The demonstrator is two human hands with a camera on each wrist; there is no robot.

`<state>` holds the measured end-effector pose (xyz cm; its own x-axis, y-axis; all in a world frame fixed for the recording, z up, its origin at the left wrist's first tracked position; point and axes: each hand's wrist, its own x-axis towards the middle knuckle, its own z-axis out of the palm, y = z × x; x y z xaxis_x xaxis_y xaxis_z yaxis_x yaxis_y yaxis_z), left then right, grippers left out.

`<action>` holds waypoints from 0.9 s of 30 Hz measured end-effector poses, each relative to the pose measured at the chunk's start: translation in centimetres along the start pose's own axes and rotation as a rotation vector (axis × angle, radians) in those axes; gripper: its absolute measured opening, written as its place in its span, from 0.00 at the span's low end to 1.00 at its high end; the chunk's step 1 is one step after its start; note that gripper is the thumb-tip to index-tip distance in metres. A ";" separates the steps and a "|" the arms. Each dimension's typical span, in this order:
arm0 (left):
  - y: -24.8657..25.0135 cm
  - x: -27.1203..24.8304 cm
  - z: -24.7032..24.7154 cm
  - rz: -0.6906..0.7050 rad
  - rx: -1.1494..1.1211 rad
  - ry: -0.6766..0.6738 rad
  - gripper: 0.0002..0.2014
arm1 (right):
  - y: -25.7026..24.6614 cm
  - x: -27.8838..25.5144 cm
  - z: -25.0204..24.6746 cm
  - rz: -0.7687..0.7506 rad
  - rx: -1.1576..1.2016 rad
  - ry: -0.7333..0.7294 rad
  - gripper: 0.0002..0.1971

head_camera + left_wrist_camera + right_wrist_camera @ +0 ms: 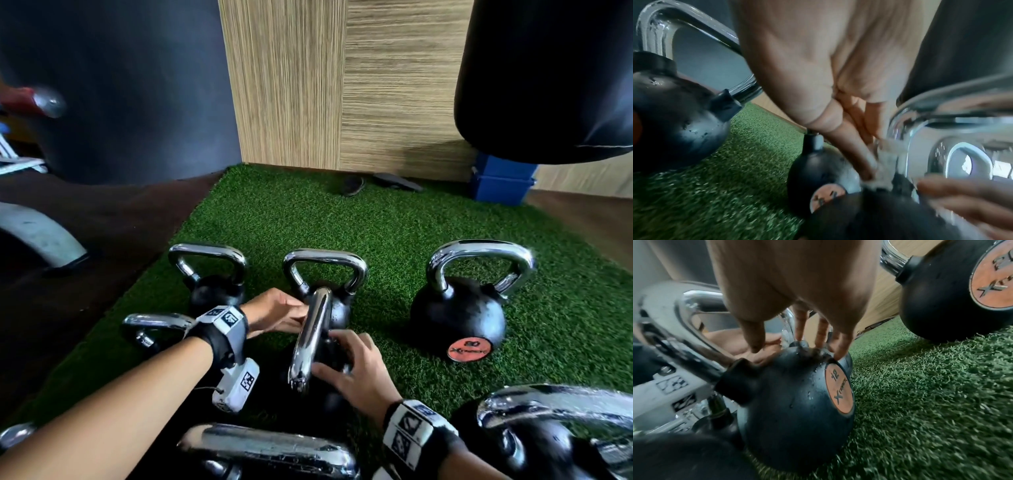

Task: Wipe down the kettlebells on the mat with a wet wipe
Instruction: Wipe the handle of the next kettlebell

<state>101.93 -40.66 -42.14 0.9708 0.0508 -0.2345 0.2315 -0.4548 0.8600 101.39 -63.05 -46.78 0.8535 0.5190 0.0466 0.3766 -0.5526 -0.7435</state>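
Several black kettlebells with chrome handles stand on a green turf mat (pixel 308 219). The middle one, marked 12 (pixel 789 402), has its handle (pixel 310 342) pointing toward me. My left hand (pixel 277 313) reaches in from the left. Its thumb and fingers (pixel 873 164) pinch a whitish wet wipe (pixel 887 155) against the base of that handle (pixel 941 129). My right hand (pixel 346 363) rests on the wet black ball with its fingertips (pixel 838 353) spread over the top. The wipe is hidden in the head view.
A bigger kettlebell (pixel 459 318) stands to the right and two more (pixel 215 291) stand behind. Others crowd the near edge (pixel 267 448). A black punch bag (pixel 548 78) hangs at the upper right. A blue box (pixel 500 181) and sandals (pixel 352 186) lie by the wooden wall.
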 end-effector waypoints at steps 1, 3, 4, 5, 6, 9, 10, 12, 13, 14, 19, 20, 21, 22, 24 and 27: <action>-0.5 -0.1 0.1 0.004 -0.048 0.006 0.10 | 0.0 0.5 0.2 0.053 0.003 -0.056 0.41; -1.0 -0.5 0.5 0.037 -0.065 0.012 0.10 | -0.1 1.3 0.5 0.125 0.038 -0.163 0.50; -1.1 -0.3 0.5 0.036 -0.072 0.036 0.11 | 0.1 1.5 0.7 0.140 0.067 -0.199 0.51; -1.1 0.0 0.4 0.029 -0.077 0.055 0.12 | 0.3 1.7 0.8 0.144 0.086 -0.218 0.50; -0.9 0.4 0.4 0.031 -0.056 0.070 0.12 | 0.4 1.7 0.9 0.140 0.093 -0.222 0.50; 0.0 1.1 -0.3 0.106 0.055 0.227 0.14 | 0.8 1.7 0.9 0.138 0.104 -0.225 0.51; 0.3 1.0 -0.5 0.154 0.131 0.283 0.15 | 0.8 1.7 0.9 0.139 0.115 -0.224 0.52; 0.3 1.0 -0.5 0.193 0.174 0.299 0.14 | 0.8 1.7 0.9 0.135 0.132 -0.216 0.52; 0.2 1.0 -0.4 0.182 0.204 0.290 0.13 | 0.8 1.6 0.9 0.132 0.141 -0.211 0.51; 0.2 1.0 -0.3 0.164 0.246 0.282 0.11 | 0.8 1.5 0.9 0.126 0.151 -0.204 0.51; 1.3 0.8 -0.9 0.286 0.183 0.269 0.12 | 0.9 1.3 0.8 0.125 0.184 -0.174 0.52; 1.5 0.6 -1.1 0.299 0.052 0.258 0.11 | 0.9 1.4 0.8 0.124 0.183 -0.172 0.52; 1.7 0.3 -1.2 0.300 -0.071 0.240 0.11 | 0.8 1.3 0.7 0.123 0.182 -0.172 0.51; 1.8 0.1 -1.3 0.304 -0.154 0.219 0.13 | 0.8 1.3 0.7 0.124 0.183 -0.174 0.51; 1.9 -0.3 -1.7 0.296 -0.234 0.172 0.13 | 0.8 1.3 0.7 0.129 0.185 -0.174 0.51; 1.6 -1.1 -2.5 0.232 -0.310 0.036 0.13 | 0.8 1.2 0.7 0.139 0.168 -0.169 0.51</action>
<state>101.39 -39.21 -39.33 0.9999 0.0120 -0.0065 0.0084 -0.1674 0.9858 102.49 -62.37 -47.83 0.8155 0.5549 -0.1645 0.1833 -0.5172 -0.8360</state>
